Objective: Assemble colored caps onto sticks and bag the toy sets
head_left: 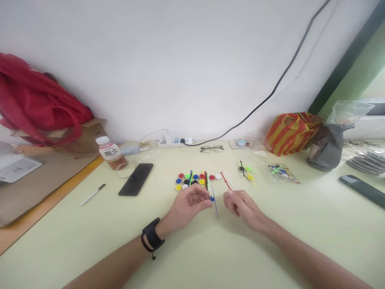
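My left hand (192,202) is closed in a pinch, with a thin blue plastic arrow (213,199) at its fingertips. The arrow stands nearly lengthwise, its ends blurred. To the right, my right hand (242,206) is closed, thumb against the curled fingers; what it grips, if anything, is hidden. A red plastic arrow (225,180) reaches to its thumb, and I cannot tell if they touch. Beside that lies a white stick (229,180). Behind my left hand are several small round discs, including a yellow disc (178,187), and upright coloured arrows (206,179).
A phone (136,179), a pen-like stick (93,195) and a bottle (111,152) are at left. Glasses (212,149) and a power strip (176,142) lie by the wall. Rightward are a black arrow (242,169), a small bag of parts (282,172) and a striped bag (293,134).
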### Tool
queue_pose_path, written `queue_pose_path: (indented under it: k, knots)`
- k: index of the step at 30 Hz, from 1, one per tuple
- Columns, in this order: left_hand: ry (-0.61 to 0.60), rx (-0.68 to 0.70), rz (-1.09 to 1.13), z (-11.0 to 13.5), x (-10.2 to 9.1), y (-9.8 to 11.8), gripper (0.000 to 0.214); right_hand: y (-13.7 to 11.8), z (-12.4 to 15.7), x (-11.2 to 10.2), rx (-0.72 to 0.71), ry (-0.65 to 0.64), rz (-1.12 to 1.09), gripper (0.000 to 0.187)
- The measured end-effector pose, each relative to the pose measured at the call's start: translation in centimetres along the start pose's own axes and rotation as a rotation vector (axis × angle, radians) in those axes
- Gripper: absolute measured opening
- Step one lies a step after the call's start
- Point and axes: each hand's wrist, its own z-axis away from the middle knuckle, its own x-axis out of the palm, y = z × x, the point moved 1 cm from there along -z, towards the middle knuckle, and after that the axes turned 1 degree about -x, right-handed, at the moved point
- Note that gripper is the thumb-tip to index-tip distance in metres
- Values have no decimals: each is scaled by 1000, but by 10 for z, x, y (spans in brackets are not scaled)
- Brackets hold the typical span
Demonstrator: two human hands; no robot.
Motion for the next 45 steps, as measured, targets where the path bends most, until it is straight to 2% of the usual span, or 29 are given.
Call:
queue_pose_path:
  k: [3, 6, 9, 16, 19, 26, 28, 30, 31, 33, 34, 36, 41, 45]
  knots:
    - [4, 11, -14, 0, 0, -1, 23, -1, -2, -2, 7, 48, 5, 56]
    - [-13, 15, -19, 0, 1, -2, 22, -6, -2, -2, 38, 70, -23, 35]
    - [-26, 12, -26, 0, 2, -1, 22, -12, -1, 1, 36, 29, -103, 19]
    - [-26, 15, -18, 1, 4, -1, 22, -10, 0, 6, 26, -32, -56, 21]
    - [-21, 20, -11, 1, 4, -1, 22, -9, 0, 6, -2, -32, -37, 27]
    - [5, 16, -29, 1, 3, -2, 23, -8, 4, 4, -44, 10, -13, 68]
    - [8, 21, -25, 1, 3, -2, 23, -8, 4, 2, -41, 35, -8, 59]
    - [15, 28, -26, 1, 3, -2, 22, -9, 3, -2, -29, -7, 15, 22]
    - [21, 32, -29, 1, 3, -2, 22, -9, 2, -4, -22, -44, 19, 25]
    - [36, 40, -34, 1, 3, -1, 22, -10, 0, -8, -5, -105, 14, 53]
    - [41, 41, -37, 1, 3, -1, 21, -11, -1, -9, 2, -109, 9, 57]
    - [41, 38, -43, 1, 3, 0, 21, -13, -2, -11, 15, -64, 15, 52]
    - [22, 40, -73, 1, 4, 1, 22, -19, -2, -3, 12, -14, 13, 14]
    - [14, 37, -86, 2, 4, 1, 23, -18, -1, 2, -6, -44, 25, 19]
